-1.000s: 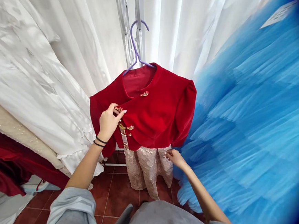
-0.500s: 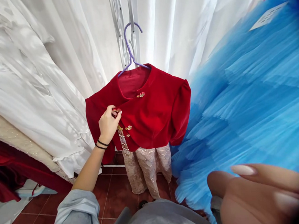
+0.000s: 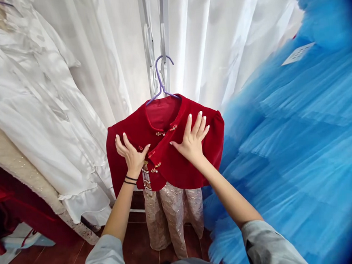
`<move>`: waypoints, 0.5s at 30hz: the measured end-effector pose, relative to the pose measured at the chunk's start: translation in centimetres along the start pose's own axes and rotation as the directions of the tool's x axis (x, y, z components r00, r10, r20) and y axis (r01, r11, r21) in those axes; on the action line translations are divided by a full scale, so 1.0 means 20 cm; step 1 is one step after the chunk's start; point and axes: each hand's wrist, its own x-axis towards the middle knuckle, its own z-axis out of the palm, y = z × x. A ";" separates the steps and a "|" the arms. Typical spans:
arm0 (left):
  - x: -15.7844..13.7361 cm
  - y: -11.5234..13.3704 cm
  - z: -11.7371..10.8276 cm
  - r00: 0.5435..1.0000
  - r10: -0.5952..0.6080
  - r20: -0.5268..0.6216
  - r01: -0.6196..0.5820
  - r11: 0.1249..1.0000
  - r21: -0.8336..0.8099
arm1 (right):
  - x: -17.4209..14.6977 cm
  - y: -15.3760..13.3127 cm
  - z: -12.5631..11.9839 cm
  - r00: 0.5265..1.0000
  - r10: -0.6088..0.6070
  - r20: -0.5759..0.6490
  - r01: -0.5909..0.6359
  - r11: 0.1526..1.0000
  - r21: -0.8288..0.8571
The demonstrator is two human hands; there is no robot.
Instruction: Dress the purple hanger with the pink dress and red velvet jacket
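A red velvet jacket [image 3: 179, 168] hangs on a purple hanger [image 3: 160, 82] in front of me. My left hand [image 3: 132, 153] lies open on its left front, thumb pointing at the overlapping edge. Spread flat on the other front panel is my right hand [image 3: 191, 139], its fingers apart. Between my hands, ornate frog buttons [image 3: 160, 133] run along the slanted front opening, which looks unfastened near the collar. A beaded tassel [image 3: 146, 179] dangles below my left hand. Under the jacket hangs a pale pink brocade skirt [image 3: 176, 217].
White dresses [image 3: 50, 129] hang at the left beside a beige sequinned garment [image 3: 23, 172]. A large blue tulle gown [image 3: 292, 139] fills the right side. White curtains [image 3: 199, 36] and a metal rack [image 3: 155, 40] stand behind; red tiles [image 3: 136, 249] cover the floor.
My left hand has let go of the frog button and opened flat on the jacket. My right hand has come up from the lower right onto the jacket's front. The view has shifted.
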 end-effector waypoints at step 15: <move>0.73 -0.21 -0.37 0.977 0.049 0.207 -0.009 0.981 -0.192 | 0.72 0.68 -0.11 0.996 0.031 0.080 -0.079 0.703 0.707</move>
